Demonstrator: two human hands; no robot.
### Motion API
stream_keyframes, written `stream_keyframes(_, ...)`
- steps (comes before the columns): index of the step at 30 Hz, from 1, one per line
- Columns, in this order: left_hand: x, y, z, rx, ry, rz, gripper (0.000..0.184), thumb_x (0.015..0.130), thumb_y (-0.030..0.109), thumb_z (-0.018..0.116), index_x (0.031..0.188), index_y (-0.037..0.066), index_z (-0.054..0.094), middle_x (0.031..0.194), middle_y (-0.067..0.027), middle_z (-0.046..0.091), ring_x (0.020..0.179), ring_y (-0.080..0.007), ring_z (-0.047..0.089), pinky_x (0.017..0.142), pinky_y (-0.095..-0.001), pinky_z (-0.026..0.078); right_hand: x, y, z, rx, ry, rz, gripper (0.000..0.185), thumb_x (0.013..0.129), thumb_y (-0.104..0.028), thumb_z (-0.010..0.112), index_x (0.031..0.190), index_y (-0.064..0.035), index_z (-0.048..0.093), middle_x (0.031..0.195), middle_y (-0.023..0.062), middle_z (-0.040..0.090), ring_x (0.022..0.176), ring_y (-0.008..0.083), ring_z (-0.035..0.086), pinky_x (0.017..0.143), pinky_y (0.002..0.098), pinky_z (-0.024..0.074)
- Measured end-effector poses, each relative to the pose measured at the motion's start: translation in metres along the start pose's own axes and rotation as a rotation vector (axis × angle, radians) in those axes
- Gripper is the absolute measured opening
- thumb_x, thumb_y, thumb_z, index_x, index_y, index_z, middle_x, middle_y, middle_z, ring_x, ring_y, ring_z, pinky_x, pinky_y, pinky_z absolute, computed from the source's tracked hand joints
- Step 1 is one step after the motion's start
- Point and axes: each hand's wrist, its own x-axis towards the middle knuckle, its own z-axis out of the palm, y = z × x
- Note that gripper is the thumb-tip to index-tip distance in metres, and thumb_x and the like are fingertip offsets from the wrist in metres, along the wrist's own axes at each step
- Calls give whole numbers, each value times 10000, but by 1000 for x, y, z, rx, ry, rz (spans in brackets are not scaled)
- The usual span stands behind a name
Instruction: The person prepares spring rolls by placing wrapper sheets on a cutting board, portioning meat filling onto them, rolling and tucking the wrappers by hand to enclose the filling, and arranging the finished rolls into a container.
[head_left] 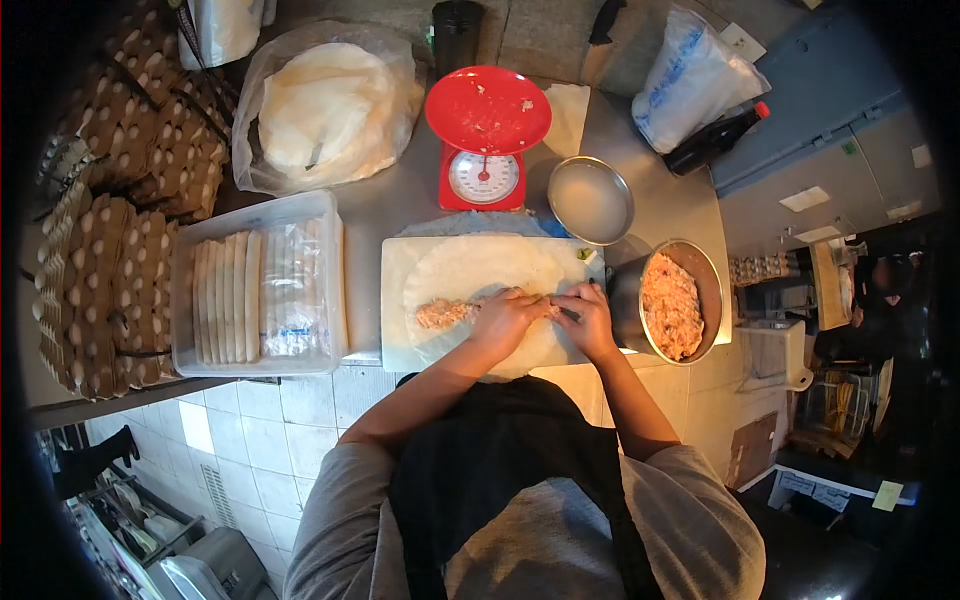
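Observation:
A large round, thin wrapper sheet lies on a white cutting board in front of me. Along the sheet runs a strip of pinkish-orange minced filling, its left end showing. My left hand is closed over the strip, its fingers bent and pressed together. My right hand meets it at the strip's right end, with fingertips pinched. Both hands touch the filling, and most of it there is hidden by the fingers.
A metal bowl of filling stands right, below a bowl of whitish liquid. Behind the board is a red scale. Left are a plastic box of rolls, a bag of wrappers and egg trays. A bottle stands back right.

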Motion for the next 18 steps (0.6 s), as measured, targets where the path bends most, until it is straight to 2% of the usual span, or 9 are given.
stream_keyframes(3, -3, 5, -17, 171, -6, -47, 372, 729, 188, 688, 1091, 104, 664, 995, -57, 665, 968, -212, 607, 844, -343, 482, 3, -5, -5, 23, -37, 28, 444, 571, -174, 840, 994, -103, 726, 909, 42, 589, 890, 256, 538, 785, 366, 429)
stream_keyframes(6, -19, 6, -26, 256, 137, -201, 373, 749, 184, 678, 1114, 112, 655, 1023, -52, 642, 1012, -223, 585, 868, -365, 467, 18, -38, -13, -73, -9, -62, 465, 582, -219, 832, 1019, -112, 716, 920, 37, 585, 899, 252, 538, 798, 373, 406)
stream_keyframes(9, -34, -8, -35, 175, -75, -222, 376, 748, 197, 685, 1113, 111, 653, 1059, -51, 626, 1010, -245, 575, 864, -385, 465, 21, -36, 5, 22, -93, -99, 485, 590, -255, 826, 1040, -118, 707, 933, 33, 584, 915, 239, 539, 814, 379, 387)
stream_keyframes(10, -36, -11, -36, 162, -62, -205, 378, 743, 202, 689, 1108, 112, 654, 1042, -47, 625, 996, -245, 576, 858, -387, 466, 18, -26, 13, -33, -141, -98, 455, 605, -224, 820, 1032, -116, 708, 917, 38, 585, 899, 236, 545, 790, 377, 400)
stream_keyframes(12, -39, -14, -41, 130, -41, -170, 380, 734, 211, 698, 1099, 112, 657, 1009, -40, 622, 969, -245, 577, 846, -389, 469, 17, -13, 19, 56, -136, -134, 424, 618, -189, 811, 1023, -114, 710, 896, 43, 580, 877, 239, 547, 778, 373, 411)
stream_keyframes(15, -45, -11, -55, 204, 122, -178, 338, 723, 210, 707, 1047, 120, 677, 945, -30, 635, 924, -235, 590, 825, -375, 475, 20, -19, 12, 137, -100, -141, 386, 631, -138, 798, 1007, -113, 715, 867, 49, 571, 849, 247, 546, 764, 365, 425)
stream_keyframes(18, -58, -23, -67, 153, -101, -263, 334, 750, 216, 676, 1068, 117, 664, 993, -27, 647, 951, -228, 600, 882, -372, 450, 18, -17, 11, 133, -109, -116, 372, 635, -113, 794, 1000, -115, 719, 855, 53, 565, 843, 254, 544, 763, 362, 434)
